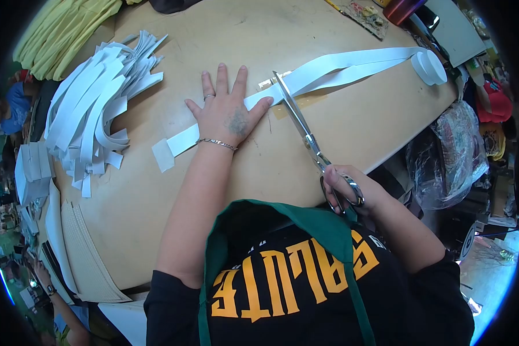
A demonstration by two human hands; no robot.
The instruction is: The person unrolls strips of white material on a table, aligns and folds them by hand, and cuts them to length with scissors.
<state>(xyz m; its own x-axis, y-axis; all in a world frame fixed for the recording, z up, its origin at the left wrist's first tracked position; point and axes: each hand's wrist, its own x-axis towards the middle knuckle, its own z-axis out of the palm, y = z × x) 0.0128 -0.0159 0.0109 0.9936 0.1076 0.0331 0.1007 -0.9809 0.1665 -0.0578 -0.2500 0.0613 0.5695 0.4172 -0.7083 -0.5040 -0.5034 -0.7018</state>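
Note:
My left hand [229, 109] lies flat with its fingers spread, pressing a white strip [184, 140] against the table. The strip's left end meets a small pale square piece [163, 155]. To the right the strip runs on as long white bands [340, 63] to a white roll [429, 67] near the table's far right. My right hand [346, 184] grips the handles of large metal scissors [305, 135]. Their blades lie across the strip just right of my left thumb. Whether the blades are parted is hard to tell. A brass-coloured piece [271, 82] lies beside the blade tips.
A big heap of cut white strips [92, 104] covers the table's left, with folded yellow cloth [63, 34] behind it. Plastic-wrapped goods [450, 155] stand off the right edge. A beige panel [89, 254] lies at the near left. Another person's arm [63, 305] shows at lower left.

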